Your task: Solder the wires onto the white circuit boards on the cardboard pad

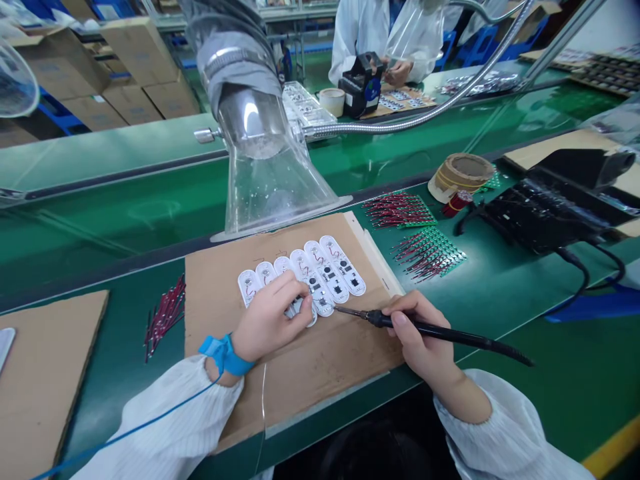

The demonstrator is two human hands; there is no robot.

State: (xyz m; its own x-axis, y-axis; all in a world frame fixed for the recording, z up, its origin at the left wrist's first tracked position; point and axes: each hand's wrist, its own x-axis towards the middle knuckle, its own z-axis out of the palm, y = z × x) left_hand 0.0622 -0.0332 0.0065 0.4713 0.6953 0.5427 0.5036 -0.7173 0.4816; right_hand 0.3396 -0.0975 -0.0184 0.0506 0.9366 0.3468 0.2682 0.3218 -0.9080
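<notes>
Several white oval-ended pieces with small circuit parts and red wires, one of them a white piece (336, 265), lie side by side on a brown cardboard sheet (320, 373). My left hand (277, 310), with a blue wrist strap (226, 354), rests over the left pieces. Its thumb and fingers are curled together, and what they hold is too small to make out. In my right hand (423, 333) is a black soldering iron (450, 333), held like a pen. The iron's tip points left, at the lower end of a middle piece.
A clear fume hood (275, 180) hangs behind the cardboard. Red wires (165, 313) lie at left; green boards with red wires (430, 253) lie at right, near a tape roll (463, 175) and black device (555, 200). Across the bench, a person's hands (399, 72) are working.
</notes>
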